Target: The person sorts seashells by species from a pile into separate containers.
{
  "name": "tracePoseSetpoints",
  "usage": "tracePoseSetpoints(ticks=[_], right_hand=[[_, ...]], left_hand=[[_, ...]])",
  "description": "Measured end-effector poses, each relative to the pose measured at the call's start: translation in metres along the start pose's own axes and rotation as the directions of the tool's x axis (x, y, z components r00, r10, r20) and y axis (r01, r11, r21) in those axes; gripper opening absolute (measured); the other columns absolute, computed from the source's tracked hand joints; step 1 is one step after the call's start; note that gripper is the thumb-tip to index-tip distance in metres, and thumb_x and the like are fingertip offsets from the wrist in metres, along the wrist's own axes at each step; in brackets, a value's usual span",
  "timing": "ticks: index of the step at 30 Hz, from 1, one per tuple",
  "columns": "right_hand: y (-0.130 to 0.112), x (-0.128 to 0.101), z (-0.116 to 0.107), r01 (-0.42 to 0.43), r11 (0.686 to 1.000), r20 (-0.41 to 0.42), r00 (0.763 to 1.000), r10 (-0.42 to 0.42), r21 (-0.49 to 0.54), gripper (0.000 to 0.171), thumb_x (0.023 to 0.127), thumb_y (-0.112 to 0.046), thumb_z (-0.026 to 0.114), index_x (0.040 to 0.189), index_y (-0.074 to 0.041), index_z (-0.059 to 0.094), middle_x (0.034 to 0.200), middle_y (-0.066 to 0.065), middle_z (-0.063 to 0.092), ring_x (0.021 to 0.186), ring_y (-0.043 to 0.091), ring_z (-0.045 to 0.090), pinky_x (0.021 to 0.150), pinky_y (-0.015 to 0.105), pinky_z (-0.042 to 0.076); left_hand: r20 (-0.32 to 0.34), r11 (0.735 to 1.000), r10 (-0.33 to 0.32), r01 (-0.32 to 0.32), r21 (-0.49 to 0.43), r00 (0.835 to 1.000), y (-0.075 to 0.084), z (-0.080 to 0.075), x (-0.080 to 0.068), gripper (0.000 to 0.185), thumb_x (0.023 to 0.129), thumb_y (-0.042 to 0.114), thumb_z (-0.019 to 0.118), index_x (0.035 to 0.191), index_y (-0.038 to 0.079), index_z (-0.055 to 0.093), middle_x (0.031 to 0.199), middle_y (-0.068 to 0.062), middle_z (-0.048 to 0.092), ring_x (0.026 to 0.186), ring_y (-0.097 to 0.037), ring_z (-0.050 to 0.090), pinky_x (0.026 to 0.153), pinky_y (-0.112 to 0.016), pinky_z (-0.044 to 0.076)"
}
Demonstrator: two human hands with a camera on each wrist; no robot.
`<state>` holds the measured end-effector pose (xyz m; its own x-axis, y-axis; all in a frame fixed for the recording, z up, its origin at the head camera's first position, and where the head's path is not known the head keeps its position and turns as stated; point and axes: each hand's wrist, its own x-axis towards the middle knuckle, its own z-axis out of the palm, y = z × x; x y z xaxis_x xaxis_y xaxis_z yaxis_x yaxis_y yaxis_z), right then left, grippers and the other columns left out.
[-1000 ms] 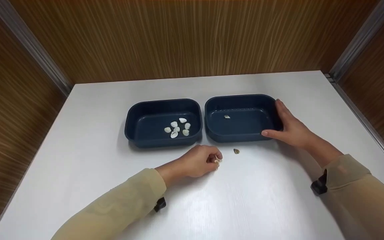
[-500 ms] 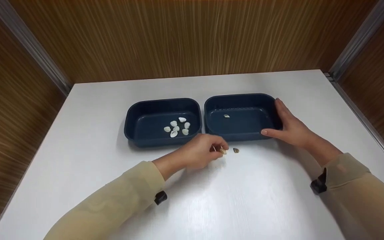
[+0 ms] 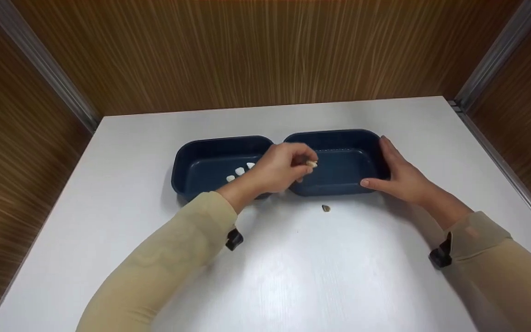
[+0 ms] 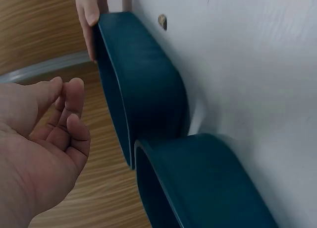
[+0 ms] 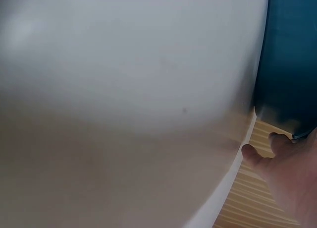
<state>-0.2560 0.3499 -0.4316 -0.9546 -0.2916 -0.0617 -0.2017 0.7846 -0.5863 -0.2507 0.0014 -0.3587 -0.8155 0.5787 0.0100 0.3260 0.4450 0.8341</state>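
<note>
My left hand (image 3: 278,169) pinches a small pale yellowish seashell (image 3: 311,163) above the left part of the right-hand blue tray (image 3: 339,189). In the left wrist view the thumb and fingertips of that hand (image 4: 47,143) meet, and the shell is hidden. My right hand (image 3: 404,182) rests against the right end of the same tray, fingers straight along the side and thumb at the front rim. White seashells (image 3: 240,171) lie in the left-hand blue tray (image 3: 187,182), some hidden behind my left hand and wrist. A small brown shell (image 3: 326,208) lies on the table before the right tray.
The two trays stand side by side, close together, on a white table (image 3: 270,286). Wood-patterned panels (image 3: 265,55) rise behind the table and along both sides.
My left hand has carried the pinched shell from the table in front of the trays up and forward over the right tray. My right hand has stayed at the tray's end.
</note>
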Motion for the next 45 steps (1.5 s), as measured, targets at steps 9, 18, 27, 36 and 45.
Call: tracePoseSetpoints(ticks=[9, 18, 27, 36, 45], right_hand=[[0.001, -0.001, 0.001, 0.017, 1.0, -0.004, 1.0, -0.017, -0.002, 0.123, 0.094, -0.055, 0.076, 0.169, -0.011, -0.012, 0.177, 0.013, -0.013, 0.163, 0.038, -0.004, 0.126, 0.066, 0.01], [0.002, -0.001, 0.0, 0.019, 1.0, -0.012, 1.0, -0.019, 0.012, 0.123, 0.094, -0.054, 0.076, 0.169, -0.01, -0.012, 0.177, 0.012, -0.013, 0.163, 0.038, -0.004, 0.126, 0.067, 0.011], [0.001, 0.001, 0.002, 0.025, 1.0, -0.007, 1.0, -0.025, 0.016, 0.123, 0.094, -0.054, 0.077, 0.169, -0.013, -0.012, 0.177, 0.011, -0.013, 0.163, 0.037, -0.005, 0.126, 0.066, 0.01], [0.001, 0.002, 0.002, 0.02, 1.0, -0.004, 1.0, -0.02, 0.016, 0.123, 0.094, -0.054, 0.076, 0.169, -0.014, -0.012, 0.177, 0.01, -0.013, 0.163, 0.037, -0.005, 0.126, 0.067, 0.01], [0.001, -0.001, -0.001, -0.013, 1.0, 0.005, 1.0, 0.013, 0.01, 0.124, 0.094, -0.055, 0.076, 0.169, -0.015, -0.014, 0.177, 0.011, -0.015, 0.162, 0.038, -0.006, 0.126, 0.068, 0.009]], left_hand=[[-0.054, 0.999, -0.037, 0.035, -0.034, 0.998, -0.01, -0.004, 0.028, 0.021, 0.106, 0.008, 0.066, 0.127, 0.005, 0.07, 0.105, -0.007, 0.07, 0.09, -0.024, 0.071, 0.078, -0.025, 0.06], [-0.1, 0.998, -0.058, 0.054, -0.038, 0.993, -0.021, 0.002, 0.047, 0.02, 0.106, 0.008, 0.067, 0.126, 0.006, 0.07, 0.101, -0.006, 0.069, 0.081, -0.015, 0.068, 0.075, -0.025, 0.059], [-0.12, 0.998, -0.064, 0.06, -0.034, 0.991, -0.03, 0.008, 0.051, 0.021, 0.105, 0.007, 0.067, 0.125, 0.003, 0.071, 0.101, -0.007, 0.071, 0.077, -0.014, 0.067, 0.073, -0.027, 0.059], [-0.153, 0.992, -0.107, 0.094, -0.084, 0.982, -0.023, 0.012, 0.048, 0.035, 0.104, 0.003, 0.068, 0.139, 0.007, 0.067, 0.1, -0.013, 0.073, 0.089, -0.033, 0.076, 0.07, -0.025, 0.06], [-0.134, 0.998, 0.01, -0.019, -0.067, 0.991, 0.002, 0.022, 0.031, 0.032, 0.105, 0.009, 0.069, 0.136, 0.009, 0.069, 0.101, -0.017, 0.074, 0.081, -0.024, 0.071, 0.068, -0.025, 0.057]])
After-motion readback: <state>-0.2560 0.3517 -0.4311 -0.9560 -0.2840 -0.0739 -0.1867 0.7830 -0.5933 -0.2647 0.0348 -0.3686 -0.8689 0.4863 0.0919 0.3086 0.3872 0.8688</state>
